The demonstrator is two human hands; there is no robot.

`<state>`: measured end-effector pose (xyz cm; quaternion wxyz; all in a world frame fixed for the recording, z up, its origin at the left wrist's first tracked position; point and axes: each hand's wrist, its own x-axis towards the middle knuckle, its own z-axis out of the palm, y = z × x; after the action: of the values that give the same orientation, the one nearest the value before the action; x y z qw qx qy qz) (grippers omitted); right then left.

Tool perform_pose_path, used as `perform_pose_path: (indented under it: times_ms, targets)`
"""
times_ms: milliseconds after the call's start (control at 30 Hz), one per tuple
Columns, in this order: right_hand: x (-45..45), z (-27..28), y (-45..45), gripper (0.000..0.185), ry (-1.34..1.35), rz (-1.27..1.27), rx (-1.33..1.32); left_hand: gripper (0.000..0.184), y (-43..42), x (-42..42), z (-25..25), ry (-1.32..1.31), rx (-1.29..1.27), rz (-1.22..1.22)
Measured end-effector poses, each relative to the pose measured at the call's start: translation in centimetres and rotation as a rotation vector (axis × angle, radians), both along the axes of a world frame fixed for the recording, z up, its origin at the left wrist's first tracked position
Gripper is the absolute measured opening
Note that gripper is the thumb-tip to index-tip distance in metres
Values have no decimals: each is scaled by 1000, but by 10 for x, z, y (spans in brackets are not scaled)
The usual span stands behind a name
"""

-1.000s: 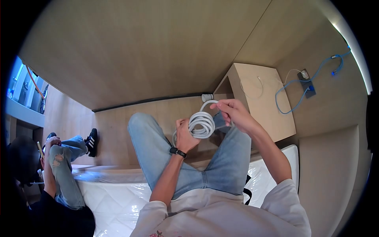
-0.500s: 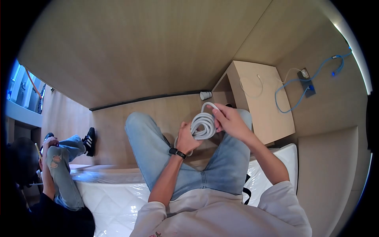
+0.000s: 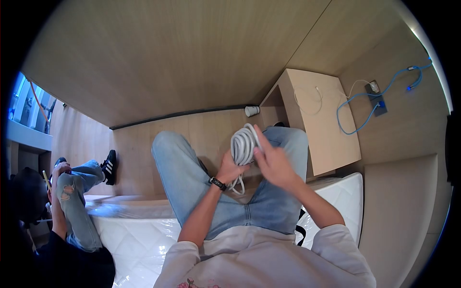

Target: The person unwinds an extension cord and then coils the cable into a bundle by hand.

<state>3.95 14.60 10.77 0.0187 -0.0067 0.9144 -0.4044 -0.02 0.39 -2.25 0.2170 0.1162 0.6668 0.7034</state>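
Observation:
A thick light-grey cable [image 3: 243,145] is wound into a several-turn coil, held up above the gap between my knees. My left hand [image 3: 230,166], with a dark band on its wrist, grips the coil's lower left side. A loose loop of the cable hangs below that hand toward my lap. My right hand [image 3: 275,163] is closed against the coil's right side, fingers along the turns and thumb toward me; it is slightly blurred. What lies under its fingers is partly hidden.
A bedside cabinet [image 3: 331,129] stands at right with a thin white cable on top. Blue cables [image 3: 357,97] run from a wall socket. A white paper cup [image 3: 251,111] lies on the floor. I sit on a plastic-wrapped mattress [image 3: 139,240]; another person [image 3: 77,211] sits at left.
The coil has turned from facing me to a more side-on tilt. My right hand has moved down along its right side, and a loop now hangs lower beneath my left hand.

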Motion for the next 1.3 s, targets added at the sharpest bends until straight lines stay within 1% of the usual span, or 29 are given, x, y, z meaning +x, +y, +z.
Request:
perform_pose_path:
  times_ms: [33, 67, 100, 133, 167, 200, 267, 333, 367, 400, 467, 500, 533, 600, 633, 700, 733, 767, 800, 867, 900, 933, 967, 1000, 1067, 1133, 1167, 1200, 1300]
  targets:
    - [6, -5, -6, 62, 15, 33, 63, 56, 1, 0, -6, -3, -2, 0]
    - [10, -11, -11, 62, 10, 32, 61, 54, 2, 0, -12, -26, 79, 26]
    - [14, -18, -17, 67, -7, 50, 87, 53, 2, 0, -9, -49, 160, 51]
    - [17, -22, -21, 73, -23, 70, 112, 53, 1, 1, -6, -52, 159, 50]
    - [19, -24, -23, 77, -33, 91, 114, 53, -2, 2, -3, -147, 193, 34]
    - [20, -23, -26, 77, -35, 94, 111, 53, -4, 2, 2, -243, 225, 20]
    - [23, -24, -31, 76, -54, 96, 144, 49, -5, 4, -2, -291, 253, 23]
    - [29, -29, -37, 74, 14, 139, 160, 42, -6, 5, -20, -553, 507, 119]
    - [32, -33, -39, 72, 83, 182, 179, 35, -5, -1, -33, -667, 624, 88]
    - [36, -39, -39, 72, 83, 180, 178, 35, -7, -5, -28, -668, 623, 86]
    - [45, -51, -38, 67, 61, 215, 190, 28, -10, -12, -15, -667, 910, 119]
    - [47, -51, -39, 67, 56, 218, 191, 27, -10, -15, -16, -621, 764, 161]
    - [48, -50, -41, 62, -12, 202, 199, 27, -10, -12, -17, -626, 763, 166]
    - [47, -53, -43, 58, -73, 185, 201, 26, -9, -9, -14, -520, 287, 183]
    - [46, -58, -39, 53, -111, 143, 199, 25, -7, -10, -11, -444, 255, 193]
    - [43, -59, -31, 49, -158, 102, 195, 26, -5, -9, -9, -474, 311, 207]
    - [37, -56, -25, 45, -64, -11, 92, 28, -4, -10, -9, -497, 373, 220]
    - [30, -52, -20, 42, 31, -123, -12, 38, -8, -14, -13, -475, 311, 130]
    - [21, -43, -15, 42, 31, -121, -12, 38, -7, -13, -11, -476, 312, 133]
    - [6, -22, -9, 39, 135, -242, -112, 50, -3, -9, -1, -161, 109, 135]
    - [1, -16, -7, 39, 135, -245, -110, 62, -4, -8, 3, -55, 18, 102]
    - [-2, -11, -6, 38, 171, -182, -54, 62, -2, -6, 5, -56, 21, 97]
    - [-3, -8, -4, 36, 206, -120, 3, 64, -1, -4, 6, 20, 3, 92]
    - [-3, -13, -3, 36, 206, -125, 5, 66, 1, -3, 7, 96, -15, 88]
    - [-3, -27, -1, 34, 155, -210, -136, 68, 2, -1, 8, 96, 26, 66]
    - [-13, -24, 8, 31, 159, -253, -149, 71, 0, 2, 6, 88, 58, 52]
    - [-19, -22, 11, 29, 171, -301, -157, 72, 1, 1, 6, 149, 19, 52]
    - [-21, -22, 12, 29, 169, -305, -159, 73, 2, 0, 6, 212, -18, 50]
    - [-31, -19, 22, 24, 111, -255, -162, 73, 2, -1, 10, 227, -71, 18]
